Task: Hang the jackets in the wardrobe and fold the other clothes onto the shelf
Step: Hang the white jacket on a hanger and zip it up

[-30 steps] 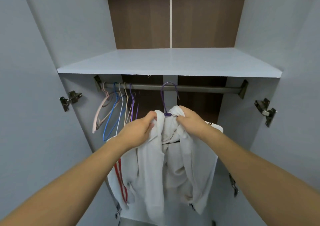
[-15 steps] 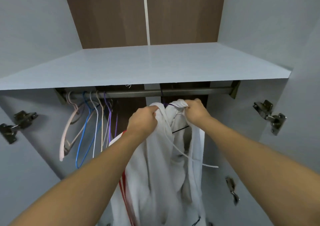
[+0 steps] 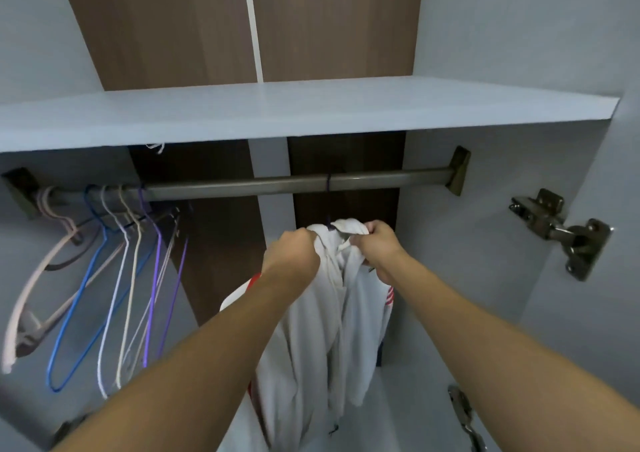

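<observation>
Wardrobe: pale grey walls, brown back panels, both hinges visible at 3 and 5 o'clock
Shelf: wide pale board across 12 o'clock, where folded clothes go
Rail: dark bar under the shelf, running 9 to 2 o'clock
Jacket: white, soft, bunched, red stripes at its edges, a drawstring dangling; hangs at centre below the rail on a purple hanger hook
Spare hangers: pink, blue, white, purple, crowded at 9 o'clock
Left hand: clenched on the jacket's collar
Right hand: pinching the collar's other side
Advice: even both shoulders over the hanger, then let go gently so the hook stays seated
</observation>
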